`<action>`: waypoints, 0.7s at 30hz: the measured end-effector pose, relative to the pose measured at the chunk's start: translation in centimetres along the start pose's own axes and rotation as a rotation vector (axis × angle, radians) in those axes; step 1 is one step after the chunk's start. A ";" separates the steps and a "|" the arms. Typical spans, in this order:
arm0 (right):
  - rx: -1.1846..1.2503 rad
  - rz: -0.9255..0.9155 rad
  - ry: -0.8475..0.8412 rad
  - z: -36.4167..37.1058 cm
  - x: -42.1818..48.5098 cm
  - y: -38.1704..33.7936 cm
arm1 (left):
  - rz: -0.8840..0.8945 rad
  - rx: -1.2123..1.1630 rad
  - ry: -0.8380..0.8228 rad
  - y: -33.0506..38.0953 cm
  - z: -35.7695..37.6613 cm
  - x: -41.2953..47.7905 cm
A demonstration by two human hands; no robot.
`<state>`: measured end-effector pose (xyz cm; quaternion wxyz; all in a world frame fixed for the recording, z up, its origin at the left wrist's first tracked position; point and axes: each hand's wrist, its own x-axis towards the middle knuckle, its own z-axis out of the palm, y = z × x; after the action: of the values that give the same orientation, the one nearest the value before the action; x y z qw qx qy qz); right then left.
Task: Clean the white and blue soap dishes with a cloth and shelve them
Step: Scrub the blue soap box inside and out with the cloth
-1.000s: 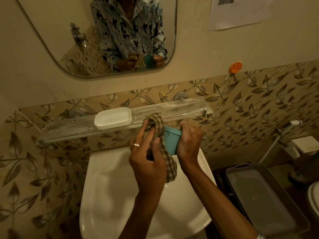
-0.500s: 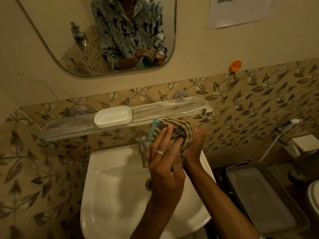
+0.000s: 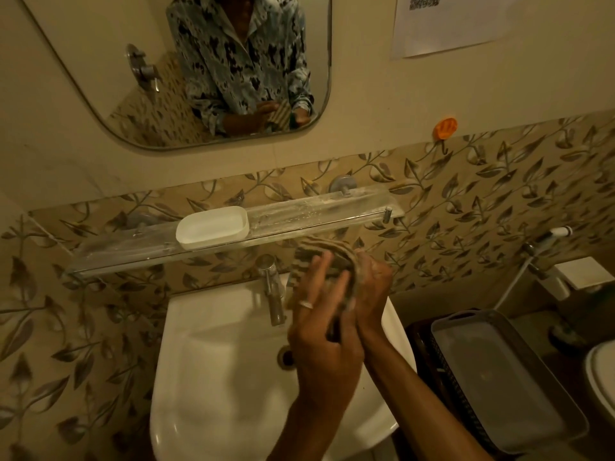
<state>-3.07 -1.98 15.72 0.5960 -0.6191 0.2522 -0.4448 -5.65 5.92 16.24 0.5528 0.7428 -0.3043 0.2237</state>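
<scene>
The white soap dish point(image 3: 213, 227) stands on the clear wall shelf point(image 3: 316, 214), left of its middle. Just below the shelf's right half, above the basin, a checked cloth point(image 3: 319, 252) is draped over the blue soap dish, which is hidden under it. My left hand point(image 3: 319, 334), with a ring on it, presses the cloth with straight, spread fingers. My right hand point(image 3: 372, 287) is curled round the covered dish from the right side.
A white basin point(image 3: 216, 377) with a chrome tap point(image 3: 273, 287) lies under my hands. A grey tray point(image 3: 492, 377) sits on a dark basket at the right. A mirror point(image 3: 100, 61) hangs above, and an orange hook point(image 3: 445, 128) is on the wall.
The cloth has gone from hanging beside the blue dish to covering it fully. My left hand's fingers have straightened over it, and both hands have shifted slightly right.
</scene>
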 end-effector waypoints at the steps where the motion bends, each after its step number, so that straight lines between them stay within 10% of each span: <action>1: 0.015 0.007 -0.033 -0.3 -0.3 0.2 | 0.069 0.010 -0.024 0.0 0.2 -0.6; 9: 0.058 0.181 0.081 0.0 0.2 0.4 | 0.066 -0.097 -0.055 -2.4 -1.9 1.3; 21: 0.668 0.393 -0.030 -1.2 0.8 0.4 | -1.275 -0.766 0.225 -10.2 -5.3 0.6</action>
<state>-3.64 -3.31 15.42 0.8423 -0.3372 0.1983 -0.3708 1.93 13.00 11.15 0.8226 0.5035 0.1868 -0.1868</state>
